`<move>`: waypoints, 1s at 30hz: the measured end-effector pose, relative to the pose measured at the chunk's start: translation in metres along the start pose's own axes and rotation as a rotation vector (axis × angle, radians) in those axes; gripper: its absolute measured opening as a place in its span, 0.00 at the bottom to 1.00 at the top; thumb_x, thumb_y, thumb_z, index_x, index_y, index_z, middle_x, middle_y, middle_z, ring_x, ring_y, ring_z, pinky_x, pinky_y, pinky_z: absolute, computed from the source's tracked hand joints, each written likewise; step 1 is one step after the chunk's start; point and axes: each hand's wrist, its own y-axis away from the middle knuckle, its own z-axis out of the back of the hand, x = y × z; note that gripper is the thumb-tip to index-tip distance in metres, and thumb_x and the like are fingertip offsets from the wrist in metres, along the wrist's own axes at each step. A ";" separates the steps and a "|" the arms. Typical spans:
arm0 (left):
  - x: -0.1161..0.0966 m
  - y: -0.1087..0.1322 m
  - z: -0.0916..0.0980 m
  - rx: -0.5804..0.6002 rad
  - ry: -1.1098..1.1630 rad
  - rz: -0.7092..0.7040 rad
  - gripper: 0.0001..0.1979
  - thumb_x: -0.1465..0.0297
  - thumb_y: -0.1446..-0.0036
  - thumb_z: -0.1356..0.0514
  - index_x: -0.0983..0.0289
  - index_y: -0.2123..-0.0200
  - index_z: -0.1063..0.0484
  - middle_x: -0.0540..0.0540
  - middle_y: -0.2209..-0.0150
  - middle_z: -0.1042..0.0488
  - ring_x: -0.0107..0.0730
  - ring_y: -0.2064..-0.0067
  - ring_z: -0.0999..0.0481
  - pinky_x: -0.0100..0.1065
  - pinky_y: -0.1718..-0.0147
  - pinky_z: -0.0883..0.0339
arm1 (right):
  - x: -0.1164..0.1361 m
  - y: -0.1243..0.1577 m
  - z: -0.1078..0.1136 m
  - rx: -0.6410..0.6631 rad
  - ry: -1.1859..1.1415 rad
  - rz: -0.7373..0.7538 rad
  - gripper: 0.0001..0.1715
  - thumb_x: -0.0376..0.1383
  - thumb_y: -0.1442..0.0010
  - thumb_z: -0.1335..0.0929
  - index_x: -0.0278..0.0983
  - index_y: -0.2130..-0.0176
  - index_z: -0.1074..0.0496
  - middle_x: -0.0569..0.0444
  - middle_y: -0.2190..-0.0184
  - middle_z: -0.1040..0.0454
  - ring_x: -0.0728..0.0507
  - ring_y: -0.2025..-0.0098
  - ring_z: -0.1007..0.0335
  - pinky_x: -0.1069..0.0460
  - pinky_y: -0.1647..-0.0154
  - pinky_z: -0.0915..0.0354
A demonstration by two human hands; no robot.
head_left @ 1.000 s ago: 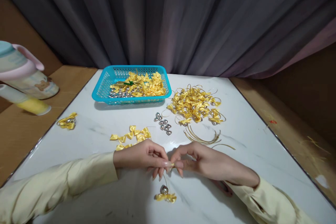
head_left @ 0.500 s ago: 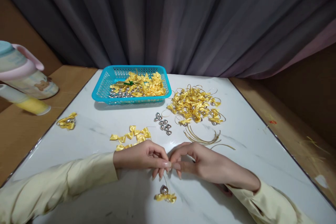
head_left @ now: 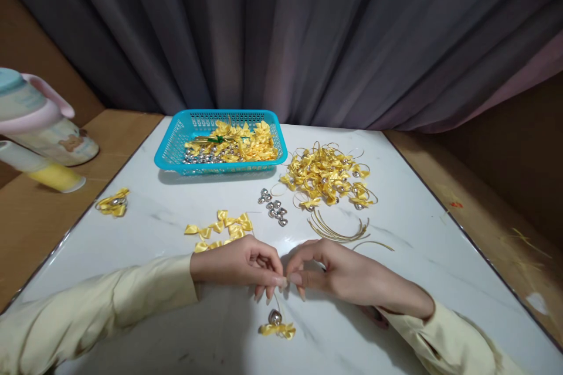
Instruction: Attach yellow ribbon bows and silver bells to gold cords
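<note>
My left hand (head_left: 250,266) and my right hand (head_left: 328,269) meet fingertip to fingertip over the near part of the table, both closed in a pinch on a thin cord. From the fingers the cord (head_left: 277,301) runs down to a silver bell (head_left: 275,317) and a yellow satin bow (head_left: 278,331) close to the tabletop. The cord's ends are hidden between my fingertips. Loose yellow bows (head_left: 220,227) lie just beyond my left hand. Several silver bells (head_left: 276,210) sit beyond the gap between the hands, and curved gold cords (head_left: 336,231) lie beyond my right hand.
A blue basket (head_left: 160,155) at the back holds bows, bells and a tied cord bundle. Right of it spreads a pile of bow-and-bell loops (head_left: 325,176). A small cluster of bows (head_left: 113,203), a thread spool (head_left: 57,179) and a bottle (head_left: 48,123) are at left.
My fingertips have shifted slightly at the pinch, the left thumb a little lower. The bell and bow hang in nearly the same place.
</note>
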 end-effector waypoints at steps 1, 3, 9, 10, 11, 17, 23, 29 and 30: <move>0.000 0.000 0.000 0.002 -0.004 0.001 0.15 0.60 0.50 0.37 0.67 0.73 0.30 0.48 0.82 0.29 0.21 0.81 0.32 0.24 0.78 0.37 | 0.000 0.000 0.000 0.002 0.006 0.002 0.13 0.37 0.41 0.37 0.32 0.68 0.27 0.52 0.73 0.26 0.48 0.68 0.32 0.55 0.65 0.38; 0.001 0.000 0.001 0.001 -0.018 0.000 0.15 0.60 0.50 0.37 0.67 0.73 0.30 0.48 0.82 0.29 0.20 0.81 0.32 0.24 0.78 0.37 | 0.000 0.000 -0.002 -0.007 0.028 0.025 0.12 0.36 0.41 0.38 0.32 0.69 0.27 0.52 0.73 0.26 0.48 0.69 0.32 0.55 0.65 0.38; 0.000 0.000 0.000 -0.066 -0.048 -0.064 0.14 0.60 0.48 0.39 0.68 0.70 0.29 0.51 0.77 0.27 0.24 0.76 0.29 0.27 0.73 0.34 | 0.009 0.003 -0.011 -0.213 0.299 0.147 0.12 0.28 0.43 0.38 0.34 0.68 0.26 0.52 0.72 0.26 0.47 0.68 0.33 0.55 0.66 0.40; -0.002 0.000 0.000 -0.099 -0.075 -0.088 0.14 0.61 0.48 0.39 0.68 0.70 0.29 0.52 0.75 0.27 0.25 0.74 0.28 0.28 0.71 0.34 | 0.010 0.004 -0.013 -0.250 0.345 0.168 0.13 0.28 0.42 0.39 0.34 0.67 0.26 0.51 0.72 0.26 0.47 0.68 0.33 0.55 0.66 0.41; -0.005 0.001 -0.002 -0.135 -0.124 -0.116 0.13 0.62 0.47 0.40 0.68 0.70 0.28 0.53 0.73 0.26 0.26 0.71 0.28 0.29 0.69 0.34 | 0.011 0.006 -0.015 -0.279 0.381 0.188 0.14 0.27 0.42 0.40 0.34 0.67 0.26 0.51 0.72 0.26 0.47 0.69 0.33 0.54 0.67 0.41; -0.022 0.026 -0.019 -0.422 -0.555 -0.215 0.15 0.61 0.46 0.42 0.63 0.58 0.34 0.53 0.59 0.31 0.26 0.68 0.34 0.29 0.69 0.40 | 0.018 0.034 -0.018 -0.471 0.514 0.237 0.13 0.30 0.41 0.40 0.34 0.66 0.27 0.49 0.72 0.26 0.47 0.71 0.33 0.54 0.70 0.42; 0.010 0.053 -0.060 -0.277 -1.012 -0.148 0.19 0.56 0.49 0.40 0.64 0.61 0.37 0.55 0.61 0.34 0.37 0.61 0.36 0.35 0.61 0.41 | 0.020 0.072 -0.025 -0.320 0.311 0.156 0.13 0.32 0.40 0.39 0.35 0.68 0.26 0.52 0.71 0.24 0.47 0.69 0.30 0.55 0.67 0.39; 0.033 0.049 -0.081 -0.381 -1.172 -0.207 0.11 0.64 0.37 0.53 0.64 0.66 0.37 0.55 0.64 0.34 0.36 0.62 0.36 0.36 0.62 0.42 | -0.002 0.076 -0.060 -0.105 0.062 0.027 0.14 0.33 0.41 0.38 0.32 0.69 0.25 0.49 0.73 0.23 0.46 0.69 0.28 0.54 0.66 0.35; 0.033 0.048 -0.081 -0.369 -1.159 -0.219 0.11 0.65 0.36 0.54 0.64 0.67 0.37 0.55 0.65 0.34 0.35 0.63 0.36 0.35 0.62 0.42 | -0.006 0.074 -0.064 -0.089 0.033 0.019 0.14 0.33 0.42 0.38 0.31 0.70 0.25 0.49 0.73 0.23 0.46 0.69 0.28 0.53 0.66 0.35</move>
